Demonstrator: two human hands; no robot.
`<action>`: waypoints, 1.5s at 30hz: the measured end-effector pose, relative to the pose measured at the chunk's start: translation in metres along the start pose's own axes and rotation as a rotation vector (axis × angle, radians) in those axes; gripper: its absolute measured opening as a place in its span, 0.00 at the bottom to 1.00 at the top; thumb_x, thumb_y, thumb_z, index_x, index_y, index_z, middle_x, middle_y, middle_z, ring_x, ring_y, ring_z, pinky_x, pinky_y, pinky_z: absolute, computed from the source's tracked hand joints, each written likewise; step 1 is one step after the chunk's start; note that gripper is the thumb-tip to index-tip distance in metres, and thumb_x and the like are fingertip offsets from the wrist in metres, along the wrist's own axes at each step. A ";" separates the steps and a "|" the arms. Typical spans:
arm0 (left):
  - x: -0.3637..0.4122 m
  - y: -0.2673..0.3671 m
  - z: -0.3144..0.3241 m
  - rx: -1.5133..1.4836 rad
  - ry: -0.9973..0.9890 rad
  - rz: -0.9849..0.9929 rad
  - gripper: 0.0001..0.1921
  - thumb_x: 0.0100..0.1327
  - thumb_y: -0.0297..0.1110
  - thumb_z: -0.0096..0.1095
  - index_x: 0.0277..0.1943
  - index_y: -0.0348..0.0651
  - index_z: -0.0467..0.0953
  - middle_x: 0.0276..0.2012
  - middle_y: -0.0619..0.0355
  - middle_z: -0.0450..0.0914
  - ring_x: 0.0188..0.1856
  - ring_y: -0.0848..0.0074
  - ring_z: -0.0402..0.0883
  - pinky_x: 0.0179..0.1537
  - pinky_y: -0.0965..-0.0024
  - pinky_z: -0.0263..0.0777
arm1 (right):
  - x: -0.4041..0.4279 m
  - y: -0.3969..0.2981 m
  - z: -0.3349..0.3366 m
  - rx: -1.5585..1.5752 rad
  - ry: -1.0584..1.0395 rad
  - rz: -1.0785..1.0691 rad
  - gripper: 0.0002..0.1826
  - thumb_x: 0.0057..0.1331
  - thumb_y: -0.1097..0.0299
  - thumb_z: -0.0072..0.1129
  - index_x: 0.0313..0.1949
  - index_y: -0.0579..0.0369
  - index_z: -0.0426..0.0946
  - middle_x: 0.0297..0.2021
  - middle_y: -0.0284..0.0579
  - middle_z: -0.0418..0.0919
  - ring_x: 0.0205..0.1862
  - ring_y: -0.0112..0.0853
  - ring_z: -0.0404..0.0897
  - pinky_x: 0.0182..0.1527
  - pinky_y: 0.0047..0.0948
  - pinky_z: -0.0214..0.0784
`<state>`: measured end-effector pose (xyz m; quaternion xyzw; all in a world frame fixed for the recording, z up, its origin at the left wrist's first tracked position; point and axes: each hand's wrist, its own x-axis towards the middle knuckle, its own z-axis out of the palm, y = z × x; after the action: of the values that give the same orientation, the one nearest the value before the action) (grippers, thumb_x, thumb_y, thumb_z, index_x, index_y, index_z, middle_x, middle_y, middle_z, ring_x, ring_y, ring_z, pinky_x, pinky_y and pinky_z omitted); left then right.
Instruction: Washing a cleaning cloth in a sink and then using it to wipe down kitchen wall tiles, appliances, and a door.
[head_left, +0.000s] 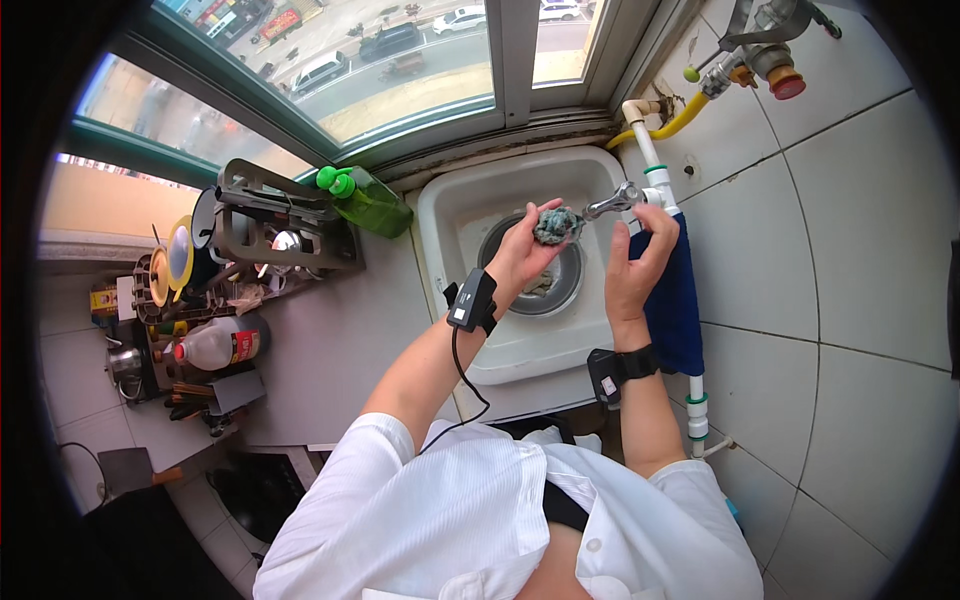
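My left hand (523, 244) holds a crumpled blue-grey scrubber or cloth (557, 226) in its upturned palm and fingers. That wad is just below the spout of the chrome tap (611, 202), over the sink. Beneath it a round metal bowl (517, 300) stands in the white sink (442, 225), partly covered by my left hand and wrist. Some pale pieces (540, 283) lie inside the bowl; what they are I cannot tell. My right hand (634, 262) is raised close to the tap, thumb and fingers apart and nothing in it.
A blue towel (675, 300) hangs on the white wall pipe (645, 142) to the right. Left of the sink are a green pump bottle (371, 206), a rack (292, 217) with knives and lids, and a large plastic bottle (221, 341). A window (390, 67) rises behind.
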<state>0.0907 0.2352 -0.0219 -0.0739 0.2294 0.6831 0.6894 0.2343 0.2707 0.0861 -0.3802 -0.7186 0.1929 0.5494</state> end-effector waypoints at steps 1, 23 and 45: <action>0.002 -0.001 0.004 -0.007 -0.002 0.002 0.27 0.74 0.48 0.30 0.61 0.34 0.63 0.56 0.47 0.70 0.59 0.61 0.69 0.61 0.59 0.65 | 0.013 -0.007 -0.002 -0.002 -0.005 -0.004 0.10 0.66 0.63 0.53 0.41 0.55 0.73 0.41 0.48 0.73 0.48 0.42 0.71 0.50 0.39 0.62; 0.018 -0.017 0.024 0.015 -0.061 -0.058 0.25 0.74 0.47 0.33 0.57 0.35 0.69 0.51 0.49 0.74 0.50 0.68 0.75 0.55 0.66 0.70 | -0.016 0.019 0.008 0.058 0.033 0.024 0.10 0.65 0.70 0.55 0.43 0.61 0.73 0.43 0.50 0.76 0.46 0.37 0.75 0.42 0.29 0.68; 0.010 -0.037 -0.007 0.057 0.023 -0.069 0.20 0.69 0.50 0.49 0.54 0.45 0.70 0.54 0.58 0.71 0.56 0.72 0.70 0.58 0.61 0.65 | -0.049 0.087 0.087 -0.052 -0.246 0.451 0.16 0.64 0.57 0.54 0.29 0.59 0.77 0.19 0.51 0.76 0.26 0.50 0.78 0.28 0.44 0.66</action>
<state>0.1251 0.2389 -0.0405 -0.0700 0.2539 0.6511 0.7119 0.1876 0.3012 -0.0336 -0.5186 -0.6818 0.3369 0.3908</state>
